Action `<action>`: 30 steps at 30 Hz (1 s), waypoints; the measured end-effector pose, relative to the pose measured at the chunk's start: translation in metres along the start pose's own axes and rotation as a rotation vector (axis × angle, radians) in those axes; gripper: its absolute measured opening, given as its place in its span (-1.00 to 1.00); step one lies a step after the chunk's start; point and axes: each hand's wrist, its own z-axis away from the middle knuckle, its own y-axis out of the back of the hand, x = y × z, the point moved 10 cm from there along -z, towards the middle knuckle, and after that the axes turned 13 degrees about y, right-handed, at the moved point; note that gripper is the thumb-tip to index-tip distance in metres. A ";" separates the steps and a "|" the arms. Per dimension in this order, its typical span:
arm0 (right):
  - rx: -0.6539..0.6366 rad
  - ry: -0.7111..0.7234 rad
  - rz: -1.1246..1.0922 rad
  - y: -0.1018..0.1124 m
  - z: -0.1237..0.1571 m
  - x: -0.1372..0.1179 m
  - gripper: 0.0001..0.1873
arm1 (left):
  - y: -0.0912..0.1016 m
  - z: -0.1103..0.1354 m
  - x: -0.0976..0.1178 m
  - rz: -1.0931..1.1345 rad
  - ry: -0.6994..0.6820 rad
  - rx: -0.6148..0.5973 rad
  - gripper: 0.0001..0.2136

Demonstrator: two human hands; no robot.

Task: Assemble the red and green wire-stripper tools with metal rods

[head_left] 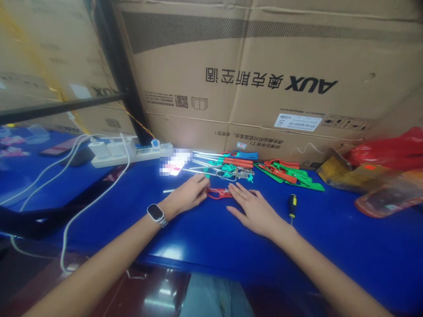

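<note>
A red plastic casing half [218, 193], shaped like a long lighter's handle, lies on the blue table between my hands, with a thin wire and small parts in it. My left hand [190, 193] has its fingers closed at the casing's left end. A thin metal tube [168, 191] sticks out to the left behind that hand. Flat across the casing's right end rests my right hand [254, 207], fingers stretched and thumb apart. Just behind are several metal rods [208, 155], green plastic parts [231, 168] and a blue casing [244, 155].
Green and red casings [297, 176] lie at the back right. A black and yellow screwdriver [292, 204] sits right of my right hand. At left stands a white power strip [132, 156] with trailing cables. A large cardboard box [238, 105] walls off the back.
</note>
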 end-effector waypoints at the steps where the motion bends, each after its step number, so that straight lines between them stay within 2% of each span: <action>1: 0.001 0.000 -0.004 0.000 0.000 0.000 -0.33 | 0.001 0.002 -0.001 0.031 -0.030 0.000 -0.86; 4: -0.005 -0.004 -0.012 0.000 0.000 0.000 -0.33 | 0.006 0.007 -0.008 0.085 -0.048 -0.003 -0.82; 9: -0.013 -0.006 -0.015 -0.001 0.000 0.001 -0.32 | 0.015 0.014 -0.021 0.066 0.034 -0.002 -0.66; 16: -0.003 -0.001 -0.020 -0.003 0.001 0.003 -0.32 | 0.018 0.016 -0.033 0.083 0.036 -0.034 -0.75; 25: -0.027 -0.004 0.007 0.001 0.000 0.002 -0.33 | 0.020 0.014 -0.028 0.166 0.000 -0.001 -0.83; 27: -0.003 0.004 0.016 0.006 -0.001 0.001 -0.34 | 0.021 0.014 -0.028 0.189 0.011 0.010 -0.85; 30: 0.108 0.043 -0.008 0.023 -0.009 -0.006 -0.41 | 0.019 0.014 -0.029 0.221 0.019 0.020 -0.87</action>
